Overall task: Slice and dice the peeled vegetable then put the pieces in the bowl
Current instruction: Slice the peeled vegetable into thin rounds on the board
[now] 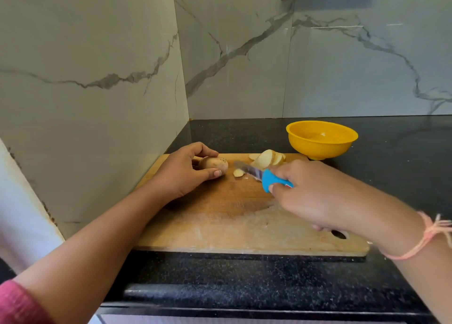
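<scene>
Black counter [244, 287] in a marble-tiled corner, with a board [220, 213] on it. My left hand [186, 174] is curled round the potato [216, 165] at the board's far left and pins it down. My right hand [315, 191] grips the knife [261, 175] by its blue handle. The blade points left, its tip just short of the potato. The potato's long axis runs left to right, free end toward the blade, so I judge the next cut comes from the right. Slices [267, 159] lie just behind the blade. The bowl [321, 137] stands beyond them, nearer the knife hand.
</scene>
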`<state>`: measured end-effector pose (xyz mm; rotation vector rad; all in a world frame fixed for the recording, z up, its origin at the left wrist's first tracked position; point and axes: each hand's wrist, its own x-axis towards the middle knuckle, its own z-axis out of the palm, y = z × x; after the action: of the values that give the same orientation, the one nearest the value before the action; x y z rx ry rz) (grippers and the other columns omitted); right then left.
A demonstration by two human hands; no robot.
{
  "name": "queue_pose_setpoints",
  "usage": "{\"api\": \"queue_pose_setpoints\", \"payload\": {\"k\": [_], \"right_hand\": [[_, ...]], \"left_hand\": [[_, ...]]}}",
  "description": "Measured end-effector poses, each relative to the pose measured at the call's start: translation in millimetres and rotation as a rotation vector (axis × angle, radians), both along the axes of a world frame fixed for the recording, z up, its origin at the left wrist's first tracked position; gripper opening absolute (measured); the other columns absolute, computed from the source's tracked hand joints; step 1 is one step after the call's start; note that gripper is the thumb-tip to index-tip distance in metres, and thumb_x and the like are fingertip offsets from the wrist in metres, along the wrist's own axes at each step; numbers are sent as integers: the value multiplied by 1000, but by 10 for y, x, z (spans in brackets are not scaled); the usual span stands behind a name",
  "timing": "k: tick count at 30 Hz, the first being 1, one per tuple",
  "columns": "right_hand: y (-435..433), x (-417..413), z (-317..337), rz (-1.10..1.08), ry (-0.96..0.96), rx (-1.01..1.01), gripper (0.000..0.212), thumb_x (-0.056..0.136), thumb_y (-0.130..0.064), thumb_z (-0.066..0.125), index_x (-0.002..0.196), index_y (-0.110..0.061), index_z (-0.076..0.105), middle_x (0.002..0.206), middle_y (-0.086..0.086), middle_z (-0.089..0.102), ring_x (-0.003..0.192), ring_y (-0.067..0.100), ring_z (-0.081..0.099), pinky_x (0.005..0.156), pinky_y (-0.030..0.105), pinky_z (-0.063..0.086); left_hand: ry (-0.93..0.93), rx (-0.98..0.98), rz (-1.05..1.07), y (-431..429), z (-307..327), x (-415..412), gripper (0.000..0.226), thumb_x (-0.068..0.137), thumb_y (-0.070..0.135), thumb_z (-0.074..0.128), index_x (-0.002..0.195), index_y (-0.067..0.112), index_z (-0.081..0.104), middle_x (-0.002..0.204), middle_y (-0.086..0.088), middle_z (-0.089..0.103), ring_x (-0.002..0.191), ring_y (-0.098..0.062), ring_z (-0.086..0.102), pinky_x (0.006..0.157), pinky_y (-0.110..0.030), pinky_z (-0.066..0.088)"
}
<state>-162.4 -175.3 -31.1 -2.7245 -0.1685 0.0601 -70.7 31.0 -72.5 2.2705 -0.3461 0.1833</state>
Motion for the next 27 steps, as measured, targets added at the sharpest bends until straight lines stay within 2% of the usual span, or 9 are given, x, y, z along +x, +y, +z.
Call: {"api": "queue_pose_setpoints", "payload": {"k": [3,7,10,12,17,23,27], "right_hand": [[68,41,-112,16,-105,38,43,100,-31,35,142,-28,35,75,-11,45,55,3,41,43,14,28],[157,64,-184,40,-114,112,42,100,-31,34,142,-26,37,79,-10,48,61,6,46,48,18,39],[199,66,-203,47,-92,129,46,100,-31,31,146,-26,29,83,-8,51,58,5,44,46,17,32],[227,65,-193,47,-83,123,44,100,-30,32,144,-24,32,86,-6,52,58,5,43,45,17,31],[352,126,-139,37,-70,15,36,98,-28,37,132,-21,44,83,-4,52,72,9,54,58,24,44],[485,352,-40,44,7,-31,29,97,-23,38,123,-13,44,57,2,53,43,9,50,41,17,44],[505,409,-127,57,-33,-34,24,96,-26,41,117,-15,48,67,-1,51,52,8,50,47,19,42]], "left_hand": [[-3,-4,-5,3,2,-1,35,79,23,75,107,32,57,118,10,58,109,-9,52,83,-19,42],[-14,21,5,6,2,14,36,79,23,75,109,31,57,113,12,55,104,-6,50,74,-10,39],[-10,22,8,-1,2,18,36,78,23,75,109,30,58,113,13,55,106,-7,50,73,-9,39],[-3,10,7,-1,3,24,35,78,23,76,107,31,58,114,12,56,108,-8,51,73,-10,39],[9,-5,7,7,-1,54,34,76,23,77,104,32,60,119,9,60,111,-10,53,79,-16,42],[11,-18,-7,19,-10,58,35,75,20,78,104,30,62,120,7,61,111,-12,55,87,-22,44],[-8,-13,-1,-9,-14,54,35,76,20,78,105,29,61,118,8,61,109,-9,54,76,-12,40]]}}
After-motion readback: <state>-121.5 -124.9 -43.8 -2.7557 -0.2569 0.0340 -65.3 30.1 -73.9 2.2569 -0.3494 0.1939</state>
